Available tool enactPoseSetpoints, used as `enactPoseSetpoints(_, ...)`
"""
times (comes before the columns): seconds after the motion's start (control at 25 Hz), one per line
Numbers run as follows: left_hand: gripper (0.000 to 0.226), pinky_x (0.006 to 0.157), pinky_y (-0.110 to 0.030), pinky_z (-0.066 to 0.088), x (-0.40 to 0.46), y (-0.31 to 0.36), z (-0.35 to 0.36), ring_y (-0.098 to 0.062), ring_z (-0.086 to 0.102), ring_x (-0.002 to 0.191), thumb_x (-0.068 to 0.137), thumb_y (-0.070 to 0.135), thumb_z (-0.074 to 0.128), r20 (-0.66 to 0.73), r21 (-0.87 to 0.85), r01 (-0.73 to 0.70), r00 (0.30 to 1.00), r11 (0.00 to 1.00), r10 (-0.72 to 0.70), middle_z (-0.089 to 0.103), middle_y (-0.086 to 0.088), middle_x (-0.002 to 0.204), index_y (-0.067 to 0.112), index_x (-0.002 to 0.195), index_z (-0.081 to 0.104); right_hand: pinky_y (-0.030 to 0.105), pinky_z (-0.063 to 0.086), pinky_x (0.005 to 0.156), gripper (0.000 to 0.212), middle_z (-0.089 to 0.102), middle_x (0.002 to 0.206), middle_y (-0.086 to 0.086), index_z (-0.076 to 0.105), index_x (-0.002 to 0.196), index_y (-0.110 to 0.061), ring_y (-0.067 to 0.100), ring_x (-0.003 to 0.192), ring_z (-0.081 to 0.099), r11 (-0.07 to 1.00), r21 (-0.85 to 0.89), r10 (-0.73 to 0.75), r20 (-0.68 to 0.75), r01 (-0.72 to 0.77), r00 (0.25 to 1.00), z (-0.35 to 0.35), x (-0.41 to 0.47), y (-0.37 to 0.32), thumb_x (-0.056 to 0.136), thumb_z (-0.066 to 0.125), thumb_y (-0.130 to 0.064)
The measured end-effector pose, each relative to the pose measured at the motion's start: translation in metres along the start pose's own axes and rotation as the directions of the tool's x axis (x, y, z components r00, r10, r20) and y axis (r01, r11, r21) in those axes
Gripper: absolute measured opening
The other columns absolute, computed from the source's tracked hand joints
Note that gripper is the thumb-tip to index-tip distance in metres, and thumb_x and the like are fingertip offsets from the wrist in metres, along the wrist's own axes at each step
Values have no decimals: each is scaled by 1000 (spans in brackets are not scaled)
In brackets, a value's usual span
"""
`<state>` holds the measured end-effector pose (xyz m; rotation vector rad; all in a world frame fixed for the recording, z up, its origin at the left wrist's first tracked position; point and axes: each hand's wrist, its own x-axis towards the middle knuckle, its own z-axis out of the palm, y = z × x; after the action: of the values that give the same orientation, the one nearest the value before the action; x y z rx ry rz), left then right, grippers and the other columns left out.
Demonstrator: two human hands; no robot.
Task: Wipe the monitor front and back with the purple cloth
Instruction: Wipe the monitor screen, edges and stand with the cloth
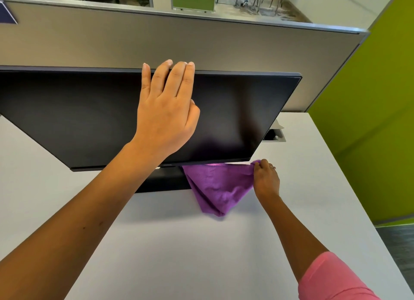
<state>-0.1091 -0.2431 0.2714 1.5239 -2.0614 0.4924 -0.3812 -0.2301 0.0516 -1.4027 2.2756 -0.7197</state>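
The fingers (177, 75) of the left hand (167, 111) were straight and close together, resting on the top edge of the monitor (89, 115) at about 12 o'clock. The right hand (266, 179) pinched a corner of the purple cloth (218, 187) at about 4 o'clock, just under the monitor's bottom edge. The rest of the cloth hung down in a loose point and touched the white bench (179, 243).

To wipe well, I think the cloth should be bunched flat under the palm, not held by one corner. The left hand should hold the monitor steady while the cloth goes across the dark screen in long, soft rows. Pushing hard could tip it back.
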Motion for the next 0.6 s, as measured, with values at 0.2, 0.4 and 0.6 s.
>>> enactPoseSetpoints(0.2,55,117,-48,6,0,0,0,-28,32,138,91,23,34,1,10,-6,1000,1000,6,43,-7,143,9,144,35,25,43,60,27,62,85,0,51,97,-20,21,79,59,953,286,108,-12,-100,994,4,-18,5,101,32,-39)
enactPoseSetpoints(0.4,55,117,-48,7,0,1,1,-28,32,137,90,23,35,-6,4,1,1000,1000,-1,44,-7,142,10,144,35,5,37,63,17,55,87,-24,54,103,-27,-1,75,54,942,306,-145,-7,140,989,15,-33,-26,101,39,-34)
enactPoseSetpoints(0.6,56,116,-48,9,0,0,-2,-28,33,137,89,22,35,-8,3,-14,1000,1000,14,45,-7,142,10,144,37,29,46,78,17,61,104,-1,48,98,-34,18,86,56,943,307,-169,116,126,979,33,-30,-40,98,35,-45)
